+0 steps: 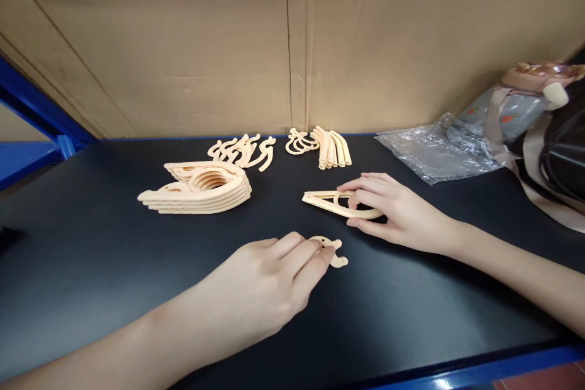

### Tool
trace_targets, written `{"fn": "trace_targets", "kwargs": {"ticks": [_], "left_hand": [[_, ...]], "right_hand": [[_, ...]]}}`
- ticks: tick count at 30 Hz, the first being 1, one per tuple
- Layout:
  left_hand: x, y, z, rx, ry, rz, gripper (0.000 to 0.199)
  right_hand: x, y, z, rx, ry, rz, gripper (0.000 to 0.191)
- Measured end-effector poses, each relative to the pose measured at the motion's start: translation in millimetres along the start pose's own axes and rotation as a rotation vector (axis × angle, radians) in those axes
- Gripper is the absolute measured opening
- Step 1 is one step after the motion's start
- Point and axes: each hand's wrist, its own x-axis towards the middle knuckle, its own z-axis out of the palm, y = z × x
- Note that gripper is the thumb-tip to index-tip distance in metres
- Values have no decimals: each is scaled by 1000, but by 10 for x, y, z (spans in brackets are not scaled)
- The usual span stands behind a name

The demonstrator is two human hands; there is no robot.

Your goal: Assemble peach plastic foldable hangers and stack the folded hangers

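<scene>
My left hand (278, 274) is closed over a small cream plastic hanger hook (339, 261) at the front middle of the table; my fingers hide part of it. Just beyond, my right hand (393, 210) grips the rounded end of a cream folding hanger (317, 203) lying on the table, its narrow end pointing left. To the left stands a neat stack of similar folded hangers (201, 198). Behind it lie several loose curved hook pieces (247, 151). Farther right at the back are a few round hook pieces (299, 145) and a bundle of curved hanger arms (329, 149).
The table (114, 274) is black with a blue frame, and cardboard (205, 42) rises along its back edge. On the right lie a clear plastic bag (425, 149), a bottle with a strap (516, 106) and a dark bag (564, 140).
</scene>
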Motion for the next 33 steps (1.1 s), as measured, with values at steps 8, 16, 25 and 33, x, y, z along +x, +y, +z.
{"fn": "trace_targets", "kwargs": {"ticks": [8, 16, 25, 33], "left_hand": [[-2, 16, 27, -207, 55, -155, 29], [20, -29, 7, -593, 91, -404, 12], [-19, -264, 63, -530, 82, -694, 7], [-22, -275, 109, -410, 48, -729, 15]], "right_hand": [[8, -48, -25, -13, -56, -19, 17], [7, -66, -27, -10, -59, -8, 27], [2, -68, -8, 20, 18, -83, 20], [-17, -94, -34, 43, -63, -98, 32]]}}
